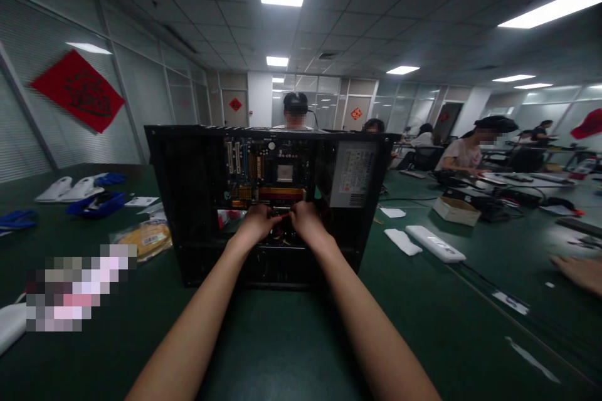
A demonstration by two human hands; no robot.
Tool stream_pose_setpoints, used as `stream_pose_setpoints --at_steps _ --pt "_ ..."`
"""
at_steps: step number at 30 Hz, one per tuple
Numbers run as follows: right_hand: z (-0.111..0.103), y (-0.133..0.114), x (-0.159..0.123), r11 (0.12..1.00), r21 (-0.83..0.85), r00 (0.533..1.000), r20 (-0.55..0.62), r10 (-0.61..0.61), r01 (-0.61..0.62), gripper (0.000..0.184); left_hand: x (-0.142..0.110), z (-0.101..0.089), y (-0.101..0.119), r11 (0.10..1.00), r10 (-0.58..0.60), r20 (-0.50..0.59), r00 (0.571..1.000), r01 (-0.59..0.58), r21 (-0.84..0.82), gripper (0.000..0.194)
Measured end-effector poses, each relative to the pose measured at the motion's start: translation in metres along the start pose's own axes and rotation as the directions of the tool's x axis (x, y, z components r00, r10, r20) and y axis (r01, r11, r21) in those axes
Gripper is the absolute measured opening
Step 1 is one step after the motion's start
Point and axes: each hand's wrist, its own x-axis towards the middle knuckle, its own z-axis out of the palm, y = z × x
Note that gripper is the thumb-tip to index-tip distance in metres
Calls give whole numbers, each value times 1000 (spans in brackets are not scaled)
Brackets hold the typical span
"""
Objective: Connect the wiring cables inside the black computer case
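A black computer case (197,200) stands on its long side in front of me, its open side facing me. Inside it a motherboard (291,153) shows a square processor (285,173), pale and dark slots, and orange-and-red memory slots (282,194). A power supply (352,172) with a label fills the upper right. My left hand (256,224) and my right hand (306,220) both reach in at the board's lower edge, just under the memory slots. Their fingers are bent and closed, thumbs pointing toward each other. What they grip there is too dark and small to make out.
A bagged yellow item (145,239), a blue tray (96,203) and white shoe-like items (70,188) lie left on the green table (282,338). To the right are a white power strip (435,243), a cardboard box (456,210) and cables. Other people sit beyond; another person's hand (580,272) rests at far right.
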Motion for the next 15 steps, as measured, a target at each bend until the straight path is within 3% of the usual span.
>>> stream_pose_setpoints --at_steps 5,11,15 --pt "0 0 0 1000 -7 1000 11 -6 6 23 1 0 -1 1000 8 44 999 -7 -24 16" --pt "0 3 4 1000 4 1000 0 -18 18 23 1 -4 0 985 -46 62 997 55 -165 30" --pt "0 2 3 1000 -20 1000 16 -1 2 22 3 -2 0 983 -56 62 997 66 -170 27"
